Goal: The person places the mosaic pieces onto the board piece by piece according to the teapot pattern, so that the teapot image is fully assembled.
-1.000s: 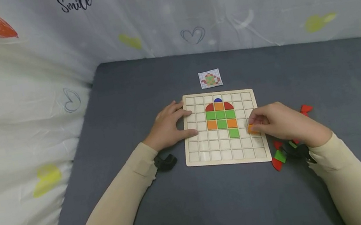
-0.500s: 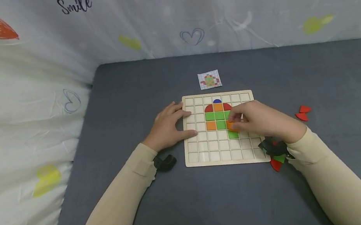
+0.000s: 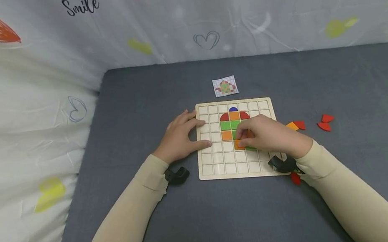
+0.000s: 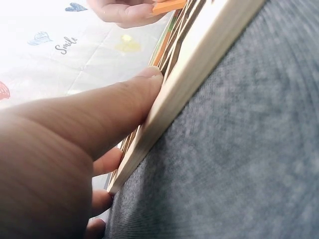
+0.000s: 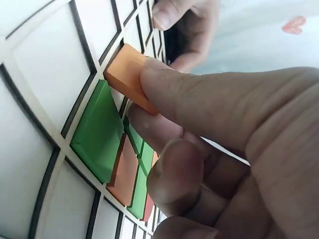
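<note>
A wooden grid board (image 3: pixel 219 168) lies on the table, with green, orange, red and blue tiles set in its middle. My right hand (image 3: pixel 268 134) pinches an orange square tile (image 5: pixel 125 74) between thumb and fingers. In the right wrist view the tile is tilted at a grid cell, beside a green square tile (image 5: pixel 98 132). My left hand (image 3: pixel 177 138) rests at the board's left edge, its fingers spread. The left wrist view has the left thumb (image 4: pixel 124 102) lying on the wooden rim (image 4: pixel 169 94). My right fingers cover part of the pattern in the head view.
A small printed picture card (image 3: pixel 225 86) lies beyond the board. Right of the board are an orange tile (image 3: pixel 292 126) touching a red piece (image 3: pixel 299 125), and two red pieces (image 3: pixel 324 126) farther out. Another red piece (image 3: pixel 295 178) shows beside my right cuff.
My right hand has carried the orange tile leftward across the board, from its right side to the cell left of the lowest green tile. My left hand has stayed in place.
</note>
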`<state>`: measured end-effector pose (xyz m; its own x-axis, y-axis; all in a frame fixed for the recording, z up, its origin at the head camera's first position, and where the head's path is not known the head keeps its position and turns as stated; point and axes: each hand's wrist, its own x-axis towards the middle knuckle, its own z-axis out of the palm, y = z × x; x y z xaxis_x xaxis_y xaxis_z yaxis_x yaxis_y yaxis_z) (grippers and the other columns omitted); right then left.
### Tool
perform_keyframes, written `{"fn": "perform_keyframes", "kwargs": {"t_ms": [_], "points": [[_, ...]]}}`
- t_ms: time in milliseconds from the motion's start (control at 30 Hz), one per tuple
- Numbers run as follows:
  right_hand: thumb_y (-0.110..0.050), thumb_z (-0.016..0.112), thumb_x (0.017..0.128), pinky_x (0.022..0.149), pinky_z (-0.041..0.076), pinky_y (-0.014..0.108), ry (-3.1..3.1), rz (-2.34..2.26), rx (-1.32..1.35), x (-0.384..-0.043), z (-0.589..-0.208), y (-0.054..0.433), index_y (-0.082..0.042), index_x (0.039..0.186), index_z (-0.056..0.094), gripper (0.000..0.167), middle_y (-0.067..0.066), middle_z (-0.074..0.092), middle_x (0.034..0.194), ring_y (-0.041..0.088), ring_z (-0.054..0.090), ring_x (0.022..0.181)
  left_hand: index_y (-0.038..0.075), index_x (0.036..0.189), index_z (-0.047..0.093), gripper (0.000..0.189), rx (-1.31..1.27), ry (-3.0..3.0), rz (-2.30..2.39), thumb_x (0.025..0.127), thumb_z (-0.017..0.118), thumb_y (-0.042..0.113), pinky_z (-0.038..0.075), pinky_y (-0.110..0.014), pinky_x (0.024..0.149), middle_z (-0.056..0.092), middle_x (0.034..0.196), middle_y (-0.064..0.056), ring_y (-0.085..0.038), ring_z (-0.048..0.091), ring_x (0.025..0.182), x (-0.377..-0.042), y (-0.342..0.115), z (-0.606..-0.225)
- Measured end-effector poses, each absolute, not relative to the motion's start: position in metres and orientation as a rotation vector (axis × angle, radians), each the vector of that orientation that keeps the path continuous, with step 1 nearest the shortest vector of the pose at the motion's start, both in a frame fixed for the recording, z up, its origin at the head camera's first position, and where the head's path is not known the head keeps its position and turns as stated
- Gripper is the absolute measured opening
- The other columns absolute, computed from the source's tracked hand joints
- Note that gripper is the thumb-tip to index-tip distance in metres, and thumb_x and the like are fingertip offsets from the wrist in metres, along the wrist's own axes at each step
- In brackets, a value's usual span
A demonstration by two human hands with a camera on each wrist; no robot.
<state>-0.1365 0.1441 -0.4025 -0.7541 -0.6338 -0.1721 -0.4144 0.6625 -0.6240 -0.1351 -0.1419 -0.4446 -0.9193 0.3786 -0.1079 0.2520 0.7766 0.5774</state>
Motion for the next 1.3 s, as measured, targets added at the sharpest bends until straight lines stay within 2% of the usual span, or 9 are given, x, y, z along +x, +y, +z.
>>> {"fn": "perform_keyframes", "kwargs": {"t_ms": [167,467,800,1067,1300], "points": [[-0.012,0.084,0.091,0.065,0.049,0.033,2.516,-0.800,-0.857,-0.136,-0.402,0.143,-0.016,0.093,0.078,0.008,-0.007,0.072,0.084,0.014,0.055,0.066,0.020,0.147,0.062,0.073,0.499,2.753,0.859,0.087,0.081,0.058,0.015,-0.058,0.129,0.032,0.171,-0.004,-0.026,0.015,0.163,-0.135,-0.142,-0.443],[-0.011,0.084,0.090,0.077,0.054,0.036,2.587,-0.729,-0.881,-0.132,-0.402,0.139,-0.014,0.094,0.080,0.006,-0.003,0.073,0.094,0.016,0.063,0.082,0.021,0.148,0.062,0.074,0.482,2.751,0.856,0.087,0.081,0.059,0.015,-0.058,0.129,0.032,0.171,-0.003,-0.025,0.014,0.163,-0.134,-0.143,-0.443],[-0.009,0.082,0.091,0.082,0.057,0.037,2.558,-0.708,-0.895,-0.127,-0.399,0.140,-0.018,0.091,0.084,0.009,-0.008,0.076,0.093,0.012,0.067,0.087,0.021,0.147,0.063,0.073,0.472,2.759,0.870,0.087,0.081,0.059,0.014,-0.058,0.129,0.034,0.170,-0.004,-0.026,0.014,0.163,-0.133,-0.142,-0.442],[-0.008,0.081,0.092,0.075,0.056,0.034,2.587,-0.718,-0.925,-0.130,-0.395,0.153,-0.015,0.095,0.084,0.008,-0.006,0.077,0.095,0.010,0.066,0.082,0.020,0.147,0.063,0.073,0.487,2.756,0.880,0.087,0.081,0.058,0.014,-0.058,0.129,0.033,0.171,-0.004,-0.026,0.014,0.163,-0.133,-0.144,-0.442],[-0.012,0.077,0.095,0.068,0.052,0.030,2.582,-0.710,-0.787,-0.127,-0.387,0.176,-0.015,0.102,0.083,0.009,-0.006,0.075,0.095,0.013,0.061,0.080,0.022,0.147,0.063,0.074,0.489,2.753,0.854,0.087,0.081,0.060,0.014,-0.057,0.130,0.033,0.171,-0.003,-0.025,0.013,0.163,-0.135,-0.144,-0.445]]}}
